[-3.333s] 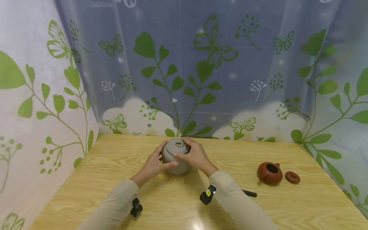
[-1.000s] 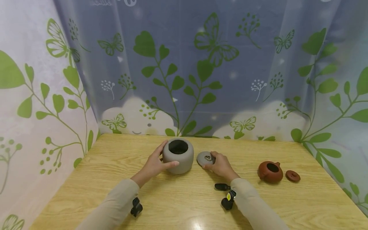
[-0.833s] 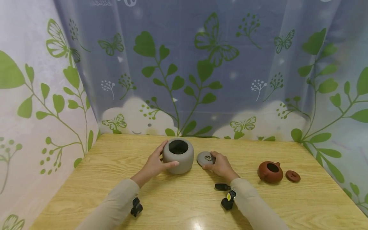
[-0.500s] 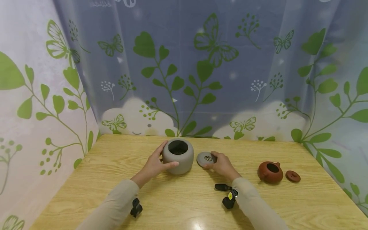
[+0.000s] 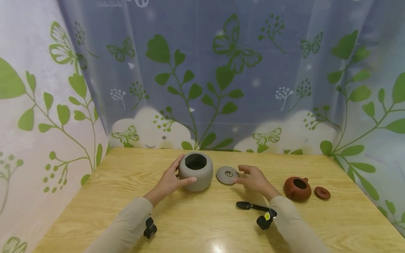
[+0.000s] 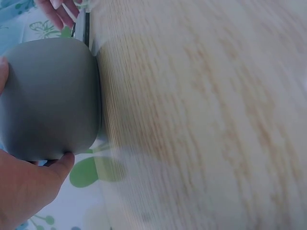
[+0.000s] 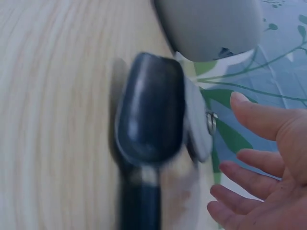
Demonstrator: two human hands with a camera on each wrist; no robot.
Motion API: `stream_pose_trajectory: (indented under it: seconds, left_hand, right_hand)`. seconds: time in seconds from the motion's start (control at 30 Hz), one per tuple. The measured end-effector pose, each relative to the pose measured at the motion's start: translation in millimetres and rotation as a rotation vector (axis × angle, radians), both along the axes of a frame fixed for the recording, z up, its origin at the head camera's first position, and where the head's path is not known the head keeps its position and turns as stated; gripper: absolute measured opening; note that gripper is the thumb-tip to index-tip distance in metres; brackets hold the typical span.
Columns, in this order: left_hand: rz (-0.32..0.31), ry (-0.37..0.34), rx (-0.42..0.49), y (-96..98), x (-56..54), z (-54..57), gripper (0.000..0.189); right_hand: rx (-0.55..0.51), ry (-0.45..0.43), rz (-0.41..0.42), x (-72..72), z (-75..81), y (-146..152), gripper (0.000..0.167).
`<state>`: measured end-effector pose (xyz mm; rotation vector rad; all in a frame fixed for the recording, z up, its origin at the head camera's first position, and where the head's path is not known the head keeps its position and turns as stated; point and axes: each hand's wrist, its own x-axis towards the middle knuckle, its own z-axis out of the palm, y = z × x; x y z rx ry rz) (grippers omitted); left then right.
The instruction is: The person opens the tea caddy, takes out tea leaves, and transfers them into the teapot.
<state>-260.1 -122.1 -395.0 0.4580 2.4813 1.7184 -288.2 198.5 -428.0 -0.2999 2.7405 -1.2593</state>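
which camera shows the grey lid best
The head view: it shows the grey lid nearly whole, top face visible from above. The right wrist view has it nearly edge-on, partly behind the scoop; the left wrist view gives only a small sliver beyond the jar.

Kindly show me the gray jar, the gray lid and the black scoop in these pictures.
Gray jar (image 5: 202, 176): head view, on its outer wall.
Gray lid (image 5: 225, 178): head view, on its top.
Black scoop (image 7: 151, 111): right wrist view, inside its bowl.
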Motion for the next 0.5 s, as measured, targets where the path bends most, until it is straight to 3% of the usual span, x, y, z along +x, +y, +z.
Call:
stream_pose_trajectory:
  seconds: [0.5]
  left_hand:
    - [-0.008, -0.001, -0.004, -0.2, -1.2, -0.6, 0.097]
  right_hand:
    - [0.008, 0.000, 0.058, 33.5, 9.5, 53.7, 0.067]
